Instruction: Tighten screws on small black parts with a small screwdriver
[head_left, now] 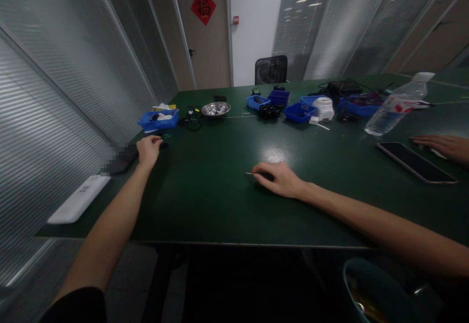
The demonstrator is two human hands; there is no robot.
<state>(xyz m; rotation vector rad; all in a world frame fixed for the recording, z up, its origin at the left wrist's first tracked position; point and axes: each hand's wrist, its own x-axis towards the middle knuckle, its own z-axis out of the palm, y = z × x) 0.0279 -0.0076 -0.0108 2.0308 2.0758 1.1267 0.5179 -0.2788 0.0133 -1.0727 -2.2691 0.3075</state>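
My right hand (280, 179) rests on the green table (212, 191), thumb and fingertips pinched on a thin, pale metal piece (249, 173). Its point sticks out to the left, and the rest is hidden by my fingers. Farther to the left, my left hand (148, 148) is closed in a pinch low over the table; what lies between its fingertips, if anything, is too small to make out. Just beyond those fingers are a small green item (166, 136) and a small dark object (164, 145). A dark, partly blurred item (124, 161) lies beside my left wrist.
A white flat box (80, 198) lies at the left edge. Behind are a blue basket (158, 120), a metal bowl (216, 109) and several blue trays (296, 113). On the right are a tilted plastic bottle (397, 105), a phone (415, 161) and another person's hand (445, 146). A bin (377, 289) stands below.
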